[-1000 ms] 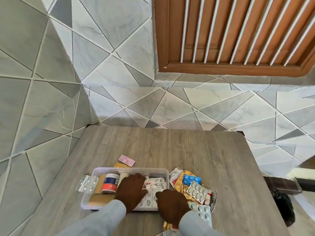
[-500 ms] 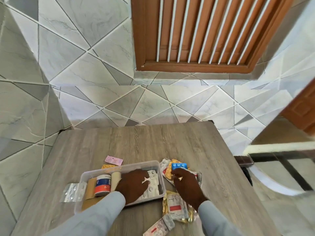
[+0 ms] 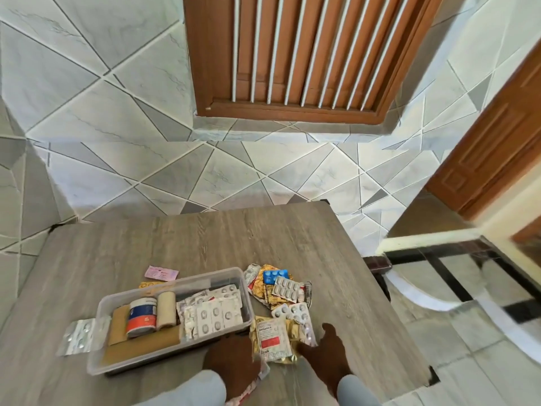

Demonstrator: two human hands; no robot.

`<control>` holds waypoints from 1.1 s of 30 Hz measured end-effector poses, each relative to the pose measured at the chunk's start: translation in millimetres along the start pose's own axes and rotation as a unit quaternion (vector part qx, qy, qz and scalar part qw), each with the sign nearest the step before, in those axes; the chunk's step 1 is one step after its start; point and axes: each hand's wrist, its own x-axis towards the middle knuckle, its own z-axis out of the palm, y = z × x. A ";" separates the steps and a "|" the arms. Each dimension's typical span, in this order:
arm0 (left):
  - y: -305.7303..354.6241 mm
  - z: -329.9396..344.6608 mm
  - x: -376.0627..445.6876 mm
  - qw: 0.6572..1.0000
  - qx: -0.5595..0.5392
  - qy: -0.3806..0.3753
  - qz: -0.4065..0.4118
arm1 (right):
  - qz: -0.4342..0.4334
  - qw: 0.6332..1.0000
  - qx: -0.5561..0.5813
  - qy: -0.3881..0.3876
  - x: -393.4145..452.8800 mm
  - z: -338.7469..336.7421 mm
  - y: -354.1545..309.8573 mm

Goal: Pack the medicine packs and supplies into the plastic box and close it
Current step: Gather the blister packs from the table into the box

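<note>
The clear plastic box [image 3: 205, 277] stands open on the wooden table, with no lid in view. It holds a brown bandage, a white jar [image 3: 142, 316], a beige roll [image 3: 167, 310] and several blister packs [image 3: 215, 313]. To its right is a loose pile: a blue blister [image 3: 273, 275], white blisters [image 3: 288, 291], gold foil packs and a red-label sachet [image 3: 270, 336]. My left hand [image 3: 231, 364] is in front of the box, curled over a red-and-white pack [image 3: 248, 388]. My right hand [image 3: 328, 354] rests by the gold foil, thumb raised and fingertips touching its edge.
A pink pack [image 3: 161, 272] and a yellow strip [image 3: 152, 285] lie behind the box. A silver blister [image 3: 77, 336] sits at its left side. The table [image 3: 234, 235] stands against a tiled wall; its right edge drops to the floor.
My left hand has come out of the box to the table's front edge and covers a pack there. My right hand has pulled back from the blue blister to the near gold sachets. The view swung right.
</note>
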 end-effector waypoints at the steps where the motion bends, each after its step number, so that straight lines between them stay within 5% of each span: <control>1: 0.9 0.8 -1.9 1.000 -0.023 0.005 -0.009 | 0.002 1.000 0.006 -0.003 4.3 0.4 -1.9; 6: 17.3 6.1 -0.7 0.981 -0.118 0.015 -0.153 | -0.005 0.996 0.047 -0.072 22.7 -1.1 -8.6; 15: 69.9 22.8 13.6 0.866 -0.377 0.140 -0.297 | -0.025 0.984 0.086 -0.152 43.1 -8.9 -5.3; 21: 73.8 26.9 18.1 0.845 -0.417 0.154 -0.298 | 0.018 0.965 0.167 -0.204 66.5 -22.1 4.9; 33: 92.8 -12.7 22.6 0.844 -0.459 0.185 -0.209 | -0.053 0.901 0.294 -0.315 63.4 -51.6 -24.3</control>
